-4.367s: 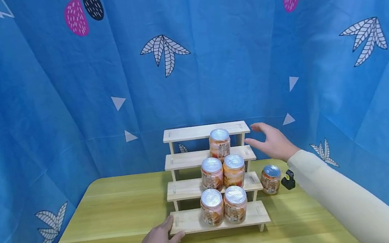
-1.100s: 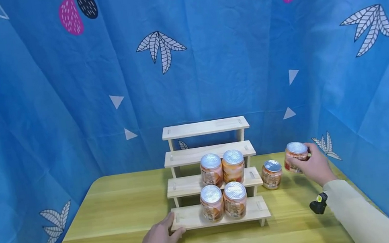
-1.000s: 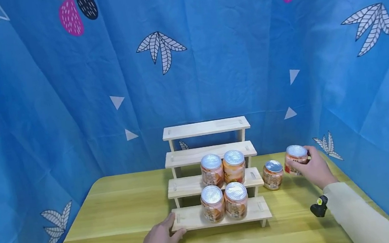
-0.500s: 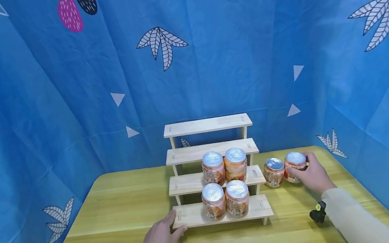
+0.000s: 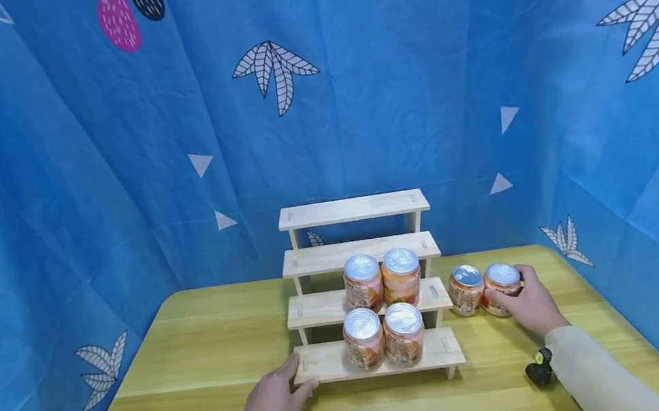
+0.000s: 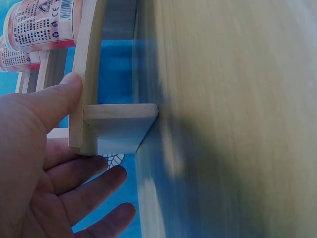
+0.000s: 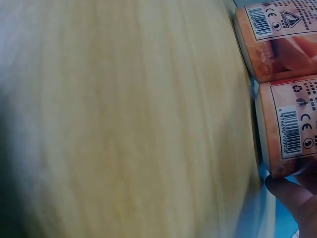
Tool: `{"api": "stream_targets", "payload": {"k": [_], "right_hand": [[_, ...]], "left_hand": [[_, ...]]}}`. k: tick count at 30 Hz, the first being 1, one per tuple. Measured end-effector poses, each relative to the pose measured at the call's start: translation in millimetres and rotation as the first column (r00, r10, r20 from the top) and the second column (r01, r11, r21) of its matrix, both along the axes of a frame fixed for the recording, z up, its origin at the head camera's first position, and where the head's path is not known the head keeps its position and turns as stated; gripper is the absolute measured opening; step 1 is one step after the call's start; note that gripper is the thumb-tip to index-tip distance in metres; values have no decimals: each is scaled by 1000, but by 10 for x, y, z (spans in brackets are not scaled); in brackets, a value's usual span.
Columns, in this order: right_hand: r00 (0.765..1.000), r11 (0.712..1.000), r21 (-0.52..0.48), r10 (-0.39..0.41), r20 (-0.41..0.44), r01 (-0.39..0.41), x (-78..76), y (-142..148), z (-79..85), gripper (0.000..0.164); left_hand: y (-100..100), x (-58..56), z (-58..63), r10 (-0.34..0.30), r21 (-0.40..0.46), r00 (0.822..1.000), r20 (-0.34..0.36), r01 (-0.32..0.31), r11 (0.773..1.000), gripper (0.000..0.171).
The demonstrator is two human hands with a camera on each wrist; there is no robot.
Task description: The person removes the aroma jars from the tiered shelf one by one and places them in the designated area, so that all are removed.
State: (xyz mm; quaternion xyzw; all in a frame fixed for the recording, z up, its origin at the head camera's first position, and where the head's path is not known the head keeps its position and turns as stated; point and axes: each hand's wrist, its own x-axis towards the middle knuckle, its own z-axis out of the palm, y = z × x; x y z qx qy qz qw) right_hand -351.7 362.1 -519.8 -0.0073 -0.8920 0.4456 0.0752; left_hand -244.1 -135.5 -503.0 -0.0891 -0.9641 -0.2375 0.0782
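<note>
Where fingers (image 5: 504, 295) curl, round foil-topped can (image 5: 502, 288)

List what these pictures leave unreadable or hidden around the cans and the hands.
- Label text on the shelf cans: too small in the head view.
- Right hand fingers' hold on the right-hand can: hand cut off by the right wrist frame's edge.
- Wooden table: blurred in the right wrist view.

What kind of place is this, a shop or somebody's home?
Probably neither: it looks like a staged recording booth. Patterned blue cloth walls in a wooden table, which bears only a stepped wooden rack and identical orange cans.
</note>
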Motion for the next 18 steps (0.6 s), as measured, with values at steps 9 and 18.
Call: {"api": "stream_targets", "payload": {"k": [9,18], "right_hand": [[1000,1000,24,16,-16,-15,43,32,16,100],[961,987,161,60,-269,-16,107,-325,571,72]], "left_hand": [[5,3,12,-12,-1,1000,-18,12,1000,71],[-1,27,-10,-12,10,999,-44,12,1000,69]]}}
